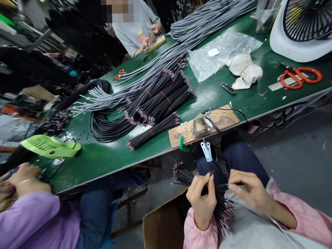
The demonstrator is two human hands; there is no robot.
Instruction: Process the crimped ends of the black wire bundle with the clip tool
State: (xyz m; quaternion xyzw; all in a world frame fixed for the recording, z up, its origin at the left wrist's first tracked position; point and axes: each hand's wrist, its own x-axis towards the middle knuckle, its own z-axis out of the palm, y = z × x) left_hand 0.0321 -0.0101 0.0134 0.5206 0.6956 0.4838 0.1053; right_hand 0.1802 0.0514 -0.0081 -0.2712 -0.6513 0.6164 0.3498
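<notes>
On my lap rests a bundle of short black cables point(184, 173) with stripped red, white and black wire ends point(226, 213). My left hand point(201, 199) is above the bundle, thumb and forefinger pinched on one black cable near its end. Just to the right, my right hand point(247, 190) pinches thin wire ends, with a bit of green showing at the fingertips. Beyond my hands, a light-blue clothespin point(206, 151) hangs from a wooden board point(179, 133) at the table edge. A small taped device point(200, 127) sits on that board beside a green clamp point(183, 144).
Black cable bundles point(165, 95) and long grey cables point(153, 67) cover the green table point(107, 159). Orange-handled scissors point(292, 78), small snips point(227, 88), a white cloth point(244, 69) and a fan point(296, 43) lie right. Co-workers sit left and opposite. A cardboard box point(161, 226) stands below.
</notes>
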